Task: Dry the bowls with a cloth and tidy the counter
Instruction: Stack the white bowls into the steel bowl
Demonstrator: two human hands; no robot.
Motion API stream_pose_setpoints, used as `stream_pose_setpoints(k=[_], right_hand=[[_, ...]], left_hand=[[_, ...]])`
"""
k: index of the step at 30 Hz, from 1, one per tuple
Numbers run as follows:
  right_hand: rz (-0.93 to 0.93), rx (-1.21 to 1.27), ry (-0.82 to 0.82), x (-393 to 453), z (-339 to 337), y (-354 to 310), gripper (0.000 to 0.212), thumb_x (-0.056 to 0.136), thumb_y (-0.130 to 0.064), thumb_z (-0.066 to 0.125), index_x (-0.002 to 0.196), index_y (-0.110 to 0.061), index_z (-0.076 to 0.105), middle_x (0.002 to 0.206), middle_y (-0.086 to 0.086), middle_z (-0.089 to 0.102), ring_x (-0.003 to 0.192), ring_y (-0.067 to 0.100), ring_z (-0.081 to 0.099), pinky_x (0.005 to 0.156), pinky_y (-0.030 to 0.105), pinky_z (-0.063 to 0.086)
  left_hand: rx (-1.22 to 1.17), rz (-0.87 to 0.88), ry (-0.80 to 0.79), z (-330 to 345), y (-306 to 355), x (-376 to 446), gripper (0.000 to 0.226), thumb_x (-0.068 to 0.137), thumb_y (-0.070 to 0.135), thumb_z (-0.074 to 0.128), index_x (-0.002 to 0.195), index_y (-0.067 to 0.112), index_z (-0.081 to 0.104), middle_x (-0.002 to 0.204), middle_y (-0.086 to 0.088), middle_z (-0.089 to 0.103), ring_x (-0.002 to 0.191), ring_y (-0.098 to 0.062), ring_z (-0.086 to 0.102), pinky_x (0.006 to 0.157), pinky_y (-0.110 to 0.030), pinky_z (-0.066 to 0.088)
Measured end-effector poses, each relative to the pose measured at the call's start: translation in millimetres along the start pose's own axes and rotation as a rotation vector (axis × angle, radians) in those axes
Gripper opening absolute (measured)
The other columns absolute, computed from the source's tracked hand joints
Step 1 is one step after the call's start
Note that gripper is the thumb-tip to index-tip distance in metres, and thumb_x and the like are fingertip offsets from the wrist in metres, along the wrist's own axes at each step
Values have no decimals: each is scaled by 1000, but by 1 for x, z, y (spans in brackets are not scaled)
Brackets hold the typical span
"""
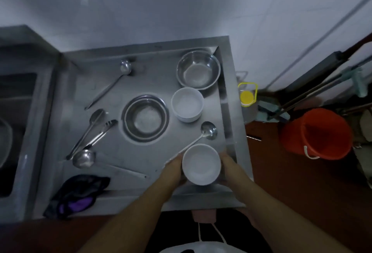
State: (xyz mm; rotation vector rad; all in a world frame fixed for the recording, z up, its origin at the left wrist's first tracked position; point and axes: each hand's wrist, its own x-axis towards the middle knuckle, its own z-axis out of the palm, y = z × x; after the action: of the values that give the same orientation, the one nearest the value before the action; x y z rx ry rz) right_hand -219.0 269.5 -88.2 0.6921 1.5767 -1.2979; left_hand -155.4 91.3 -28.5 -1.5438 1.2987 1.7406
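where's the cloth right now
In the head view the dark cloth lies bunched on the counter's front left corner, just in front of a ladle, touched by neither hand.

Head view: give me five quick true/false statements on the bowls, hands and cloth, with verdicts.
1. Both hands hold one white bowl, the left hand and the right hand on opposite sides. True.
2. The dark cloth is inside that bowl. False: it lies at the counter's near left edge, untouched.
3. A stack of white bowls stands just in front of the deep steel bowl. True.
4. The orange bucket sits on the counter. False: it is on the floor to the right.
5. The tongs lie right of the shallow steel dish. False: left of it.
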Motion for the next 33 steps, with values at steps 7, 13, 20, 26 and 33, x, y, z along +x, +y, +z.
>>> stream_pose_setpoints(k=[7, 13, 20, 26, 33], right_hand=[[-1, -27, -131, 23, -10, 8, 39, 68, -76, 75, 95, -48, 78, 118, 2, 73, 107, 28, 73, 83, 47, 64], [-18, -53, -169, 35, -20, 15, 71, 50, -88, 82, 108, -47, 77, 119, -2, 78, 108, 25, 76, 86, 47, 65], [-48, -24, -159, 19, -19, 3, 55, 86, -67, 70, 123, -26, 72, 123, 8, 76, 111, 29, 74, 94, 48, 62], [-90, 18, -99, 1, -22, -34, 49, 87, -73, 66, 115, -33, 67, 122, 2, 71, 112, 27, 69, 99, 54, 58], [-230, -32, -74, -28, -24, -110, 61, 86, -82, 55, 112, -29, 69, 108, 1, 75, 99, 24, 73, 84, 47, 65]], left_hand=[[-327, -31, 91, 25, -1, -11, 33, 113, 32, 44, 131, 5, 52, 118, -18, 62, 97, -28, 63, 93, -40, 50], [-164, 48, 177, 20, -40, 20, 80, 74, 90, 52, 116, 24, 71, 133, -19, 69, 121, -36, 67, 110, -55, 52], [-174, 116, 149, 21, -38, 13, 94, 64, 96, 50, 124, 26, 70, 115, -5, 76, 105, -24, 74, 98, -47, 61], [-179, 165, 148, 44, -3, -28, 72, 91, 81, 41, 126, 25, 68, 113, -2, 75, 105, -19, 73, 87, -35, 61], [-191, 300, 137, 66, 47, -63, 64, 102, 71, 39, 130, 20, 67, 122, -10, 75, 115, -26, 71, 107, -47, 56]])
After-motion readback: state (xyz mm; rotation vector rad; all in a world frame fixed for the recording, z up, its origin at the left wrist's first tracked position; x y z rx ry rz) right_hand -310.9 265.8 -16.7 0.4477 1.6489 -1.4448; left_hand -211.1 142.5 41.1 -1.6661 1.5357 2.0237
